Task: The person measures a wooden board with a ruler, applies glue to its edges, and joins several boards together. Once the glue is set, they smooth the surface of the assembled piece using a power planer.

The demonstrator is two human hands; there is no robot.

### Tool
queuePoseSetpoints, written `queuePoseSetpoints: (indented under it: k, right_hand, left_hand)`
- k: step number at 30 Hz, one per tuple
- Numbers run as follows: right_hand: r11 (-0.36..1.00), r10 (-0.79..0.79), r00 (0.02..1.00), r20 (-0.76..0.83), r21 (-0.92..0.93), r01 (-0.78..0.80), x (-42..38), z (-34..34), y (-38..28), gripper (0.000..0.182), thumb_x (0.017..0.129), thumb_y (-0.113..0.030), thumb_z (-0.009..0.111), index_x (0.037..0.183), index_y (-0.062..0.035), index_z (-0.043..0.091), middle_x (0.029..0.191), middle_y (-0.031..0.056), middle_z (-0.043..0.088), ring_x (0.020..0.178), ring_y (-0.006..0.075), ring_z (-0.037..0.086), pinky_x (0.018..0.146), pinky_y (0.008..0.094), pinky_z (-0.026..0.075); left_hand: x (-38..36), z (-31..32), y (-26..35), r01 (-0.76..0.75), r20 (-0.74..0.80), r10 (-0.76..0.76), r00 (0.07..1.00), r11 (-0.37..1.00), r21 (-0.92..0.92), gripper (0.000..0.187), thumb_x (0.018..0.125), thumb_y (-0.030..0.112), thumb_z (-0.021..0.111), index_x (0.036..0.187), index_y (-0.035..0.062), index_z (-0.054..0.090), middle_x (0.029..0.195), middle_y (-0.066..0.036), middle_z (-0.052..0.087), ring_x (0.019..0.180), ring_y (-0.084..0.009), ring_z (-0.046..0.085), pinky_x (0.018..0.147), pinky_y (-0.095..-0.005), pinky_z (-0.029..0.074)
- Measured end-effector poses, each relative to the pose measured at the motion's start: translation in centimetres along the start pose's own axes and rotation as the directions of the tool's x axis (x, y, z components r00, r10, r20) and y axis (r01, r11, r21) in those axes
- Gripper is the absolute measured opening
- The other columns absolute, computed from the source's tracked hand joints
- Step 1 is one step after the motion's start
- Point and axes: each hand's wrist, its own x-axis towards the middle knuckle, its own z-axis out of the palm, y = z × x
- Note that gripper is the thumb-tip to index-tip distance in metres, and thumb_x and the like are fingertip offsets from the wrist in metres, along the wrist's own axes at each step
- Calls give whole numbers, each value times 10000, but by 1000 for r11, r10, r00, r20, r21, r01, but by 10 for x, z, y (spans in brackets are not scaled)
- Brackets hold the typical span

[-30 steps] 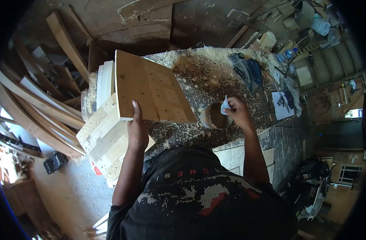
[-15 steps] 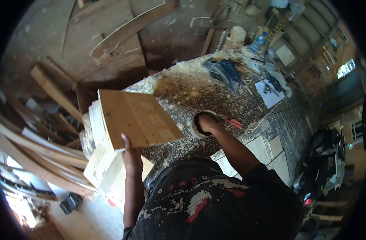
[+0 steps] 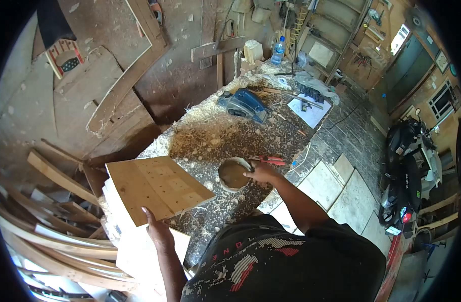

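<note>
My left hand (image 3: 159,232) grips the near edge of a tilted wooden board (image 3: 155,186), thumb on its upper face. The board is pale brown with small dark spots and rests over a stack of light boards (image 3: 114,209). On the bench, a round tub (image 3: 234,176) with a whitish rim holds something brown. My right hand (image 3: 263,172) is at the tub's right rim, fingers closed and reaching over the edge. A small dark thing shows at the fingers; I cannot make out what it is. Red-handled pliers (image 3: 270,159) lie just behind this hand.
A blue electric planer (image 3: 246,104) lies on the shaving-covered bench (image 3: 205,121). Beyond it are a white paper (image 3: 311,113) with tools and a water bottle (image 3: 278,50). Long timbers (image 3: 54,241) lean at left. A motorbike (image 3: 409,173) stands at right.
My right hand has come up from inside the tub to its right rim, uncovering the brown contents. My left hand still holds the board. The view has shifted, showing more of the room.
</note>
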Motion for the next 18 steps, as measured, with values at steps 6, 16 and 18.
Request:
queuePoseSetpoints:
  k: [6, 16, 18]
  right_hand:
    - [843, -16, 983, 184, 531, -86, 0, 2, 6, 479, 958, -164, 562, 1270, 165, 407, 698, 164, 683, 540, 200, 665, 452, 304, 546]
    - [705, -79, 983, 165, 707, -62, 44, -248, 64, 398, 926, -228, 637, 1186, 38, 495, 804, 209, 680, 608, 241, 691, 505, 319, 565]
    - [718, -112, 983, 147, 696, -22, 83, -305, 99, 357, 914, -229, 649, 1134, 25, 528, 787, 211, 673, 583, 236, 682, 492, 320, 560]
  left_hand:
    - [1, 13, -6, -60, -40, 58, 998, 996, -62, 801, 956, 565, 522, 1460, -27, 332, 1447, -179, 433, 1285, -290, 474, 977, -435, 442]
    - [13, 52, -16, -180, -305, 196, 932, 980, 81, 692, 995, 473, 498, 1391, -92, 433, 1352, -197, 525, 1204, -287, 548, 982, -409, 476]
    - [20, 37, -31, -230, -309, 304, 901, 939, 254, 636, 995, 405, 515, 1381, -96, 441, 1335, -195, 537, 1188, -289, 563, 964, -392, 504]
